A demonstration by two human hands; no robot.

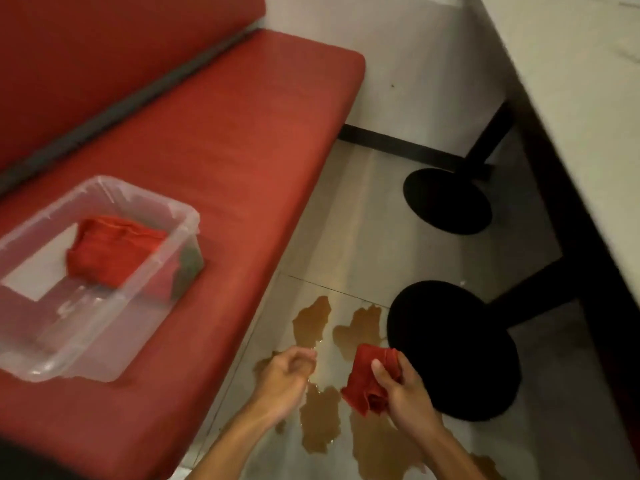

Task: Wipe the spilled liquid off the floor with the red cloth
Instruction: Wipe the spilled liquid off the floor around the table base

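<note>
Red cloth [369,382]: bunched in the right hand [405,396], held in the air above the spill, not yet on the floor [363,220].
Right hand: fingers and thumb curled round the cloth's lower half.
Left hand [289,372]: loosely curled, apparently holding nothing, beside the cloth.
Spilled liquid [320,420]: brown puddles between the bench [225,168] front edge and the near black table base [453,351].
Handling: probably light, soft and floppy; best gripped as a wad or pressed under a flat palm, and it will grow heavy and drip once soaked.
Also there: a clear tub [86,341] on the bench holds a spare cloth [110,251].
</note>
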